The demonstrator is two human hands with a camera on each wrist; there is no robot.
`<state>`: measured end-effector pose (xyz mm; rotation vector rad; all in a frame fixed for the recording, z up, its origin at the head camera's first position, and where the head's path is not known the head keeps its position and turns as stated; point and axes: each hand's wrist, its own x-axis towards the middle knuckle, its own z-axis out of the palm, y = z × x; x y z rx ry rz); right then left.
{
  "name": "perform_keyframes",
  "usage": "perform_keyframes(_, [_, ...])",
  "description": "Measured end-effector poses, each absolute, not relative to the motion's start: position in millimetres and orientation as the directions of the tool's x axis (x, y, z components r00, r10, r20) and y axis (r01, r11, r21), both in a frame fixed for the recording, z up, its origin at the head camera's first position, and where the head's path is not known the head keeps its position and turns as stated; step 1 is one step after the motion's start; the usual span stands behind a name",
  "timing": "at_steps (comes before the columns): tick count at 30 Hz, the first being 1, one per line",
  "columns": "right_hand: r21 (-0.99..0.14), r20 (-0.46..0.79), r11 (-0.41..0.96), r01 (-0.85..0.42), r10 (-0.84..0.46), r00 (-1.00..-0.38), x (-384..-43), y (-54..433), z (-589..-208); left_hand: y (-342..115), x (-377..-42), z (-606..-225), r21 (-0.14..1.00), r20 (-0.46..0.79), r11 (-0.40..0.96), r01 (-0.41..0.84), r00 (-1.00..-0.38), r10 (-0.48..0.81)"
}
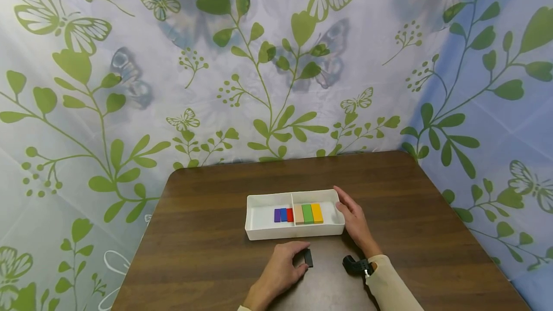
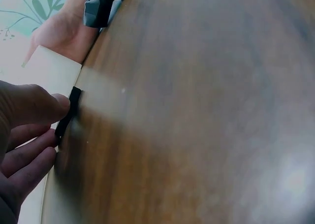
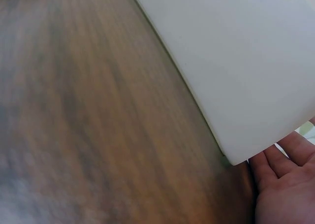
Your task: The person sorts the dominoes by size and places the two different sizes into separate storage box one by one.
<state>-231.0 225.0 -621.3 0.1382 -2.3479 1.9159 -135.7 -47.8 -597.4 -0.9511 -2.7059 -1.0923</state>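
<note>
My left hand point(image 1: 282, 268) pinches a small black rectangular block point(image 1: 308, 257) between thumb and fingertips, just in front of a white two-compartment tray point(image 1: 276, 234). In the left wrist view the black block point(image 2: 69, 113) shows as a thin dark strip by the thumb. At the tray's right end, my right hand point(image 1: 356, 220) holds the end wall, its thumb at the rim and fingers outside. Purple point(image 1: 277, 215), blue point(image 1: 283, 214) and red point(image 1: 290, 215) blocks lie left of the divider. To its right lie tan point(image 1: 299, 214), green point(image 1: 307, 214) and yellow point(image 1: 317, 213) blocks.
The tray stands on a brown wooden table point(image 1: 207, 205). A black wrist device point(image 1: 355, 265) sits at my right wrist, just above the tabletop. A leaf-and-butterfly patterned curtain point(image 1: 268, 61) hangs behind the table and along its sides.
</note>
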Motion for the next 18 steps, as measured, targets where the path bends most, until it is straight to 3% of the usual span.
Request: perform_keyframes(18, [-0.974, 0.126, 0.189, -0.124, -0.002, -0.992, -231.4, 225.8, -622.8, -49.6, -136.0, -598.4, 0.579, 0.289, 0.562, 0.591, -0.793, 0.537])
